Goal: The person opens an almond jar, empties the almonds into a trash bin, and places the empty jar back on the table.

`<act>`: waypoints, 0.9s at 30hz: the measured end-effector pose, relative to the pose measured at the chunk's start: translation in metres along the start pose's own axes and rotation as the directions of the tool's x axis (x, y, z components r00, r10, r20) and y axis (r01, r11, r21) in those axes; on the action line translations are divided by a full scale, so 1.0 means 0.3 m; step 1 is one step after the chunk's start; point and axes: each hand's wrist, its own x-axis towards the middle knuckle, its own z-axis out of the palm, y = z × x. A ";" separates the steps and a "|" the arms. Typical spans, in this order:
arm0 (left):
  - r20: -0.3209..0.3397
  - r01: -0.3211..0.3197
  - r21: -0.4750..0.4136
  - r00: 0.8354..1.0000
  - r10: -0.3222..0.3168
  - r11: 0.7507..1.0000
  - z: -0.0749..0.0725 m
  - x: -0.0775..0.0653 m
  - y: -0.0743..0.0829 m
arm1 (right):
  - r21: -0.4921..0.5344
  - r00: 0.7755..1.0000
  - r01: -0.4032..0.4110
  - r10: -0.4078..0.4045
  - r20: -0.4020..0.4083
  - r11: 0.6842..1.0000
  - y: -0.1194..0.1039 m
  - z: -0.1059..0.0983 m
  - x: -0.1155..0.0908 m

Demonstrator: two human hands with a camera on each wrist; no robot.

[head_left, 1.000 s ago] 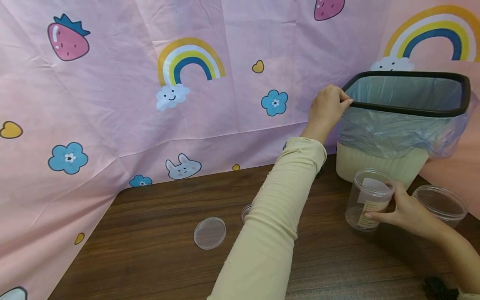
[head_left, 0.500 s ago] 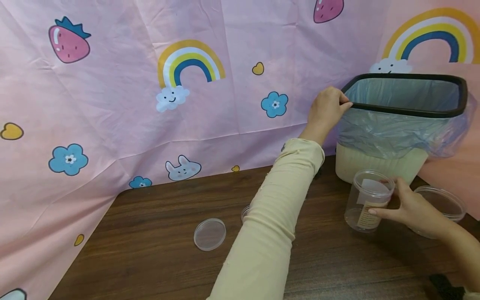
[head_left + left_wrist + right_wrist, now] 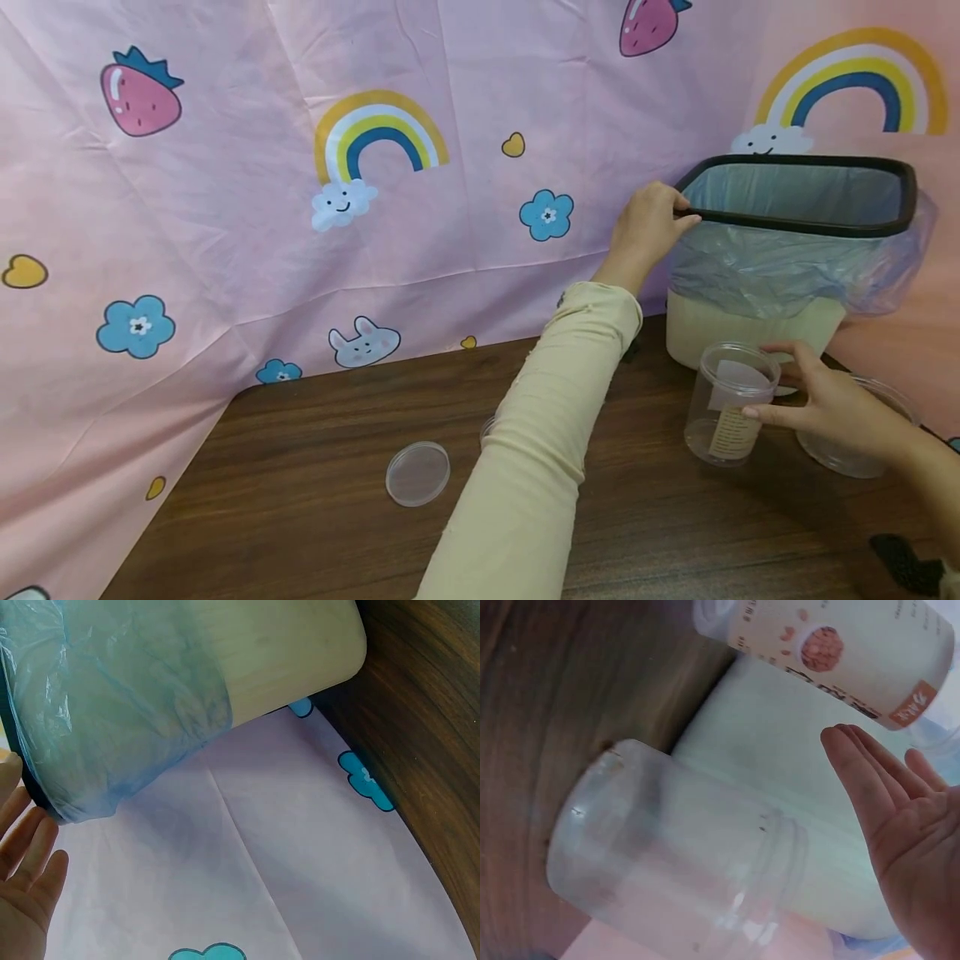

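My left hand (image 3: pixel 647 225) pinches the black rim (image 3: pixel 795 223) of a cream trash bin (image 3: pixel 750 325) lined with a bluish plastic bag (image 3: pixel 780 267). In the left wrist view, the other fingers (image 3: pixel 36 855) of that hand extend below the rim. A clear, lidless plastic jar (image 3: pixel 701 412) with a printed label stands upright in front of the bin. Around its right side, my right hand (image 3: pixel 847 408) has thumb and fingers spread; the right wrist view shows straight fingers (image 3: pixel 855 761) apart from the labelled jar. A second clear jar (image 3: pixel 697 847) stands beside it, partly behind the right hand.
Flat on the dark wooden table (image 3: pixel 300 500) lies a clear round lid (image 3: pixel 417 473). Another clear round piece (image 3: pixel 487 429) is mostly hidden by my left sleeve (image 3: pixel 525 450). A patterned pink cloth (image 3: pixel 450 208) hangs behind the table. Something black (image 3: pixel 903 562) shows near my right wrist.
My right hand's fingers have spread and eased away from the labelled jar, which stays standing. The left hand keeps its pinch on the bin's rim. The head view has shifted slightly.
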 end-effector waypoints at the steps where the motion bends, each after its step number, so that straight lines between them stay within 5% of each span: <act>1: 0.003 -0.004 0.002 1.000 0.004 1.000 0.000 -0.001 -0.003 | -0.006 1.000 0.007 -0.007 0.000 1.000 -0.003 -0.003 0.003; 14: 0.082 -0.070 0.037 0.994 0.066 0.997 -0.017 0.000 -0.039 | -0.064 0.990 0.128 -0.132 -0.058 0.990 -0.022 -0.049 0.057; 19: 0.089 -0.077 0.014 0.993 0.075 0.997 -0.021 -0.003 -0.063 | -0.007 0.996 0.092 -0.092 0.009 0.996 -0.046 -0.069 0.079; 27: 0.055 -0.075 -0.016 0.996 0.076 0.997 -0.040 -0.021 -0.124 | -0.106 0.996 0.049 -0.041 0.083 0.993 -0.107 -0.108 0.113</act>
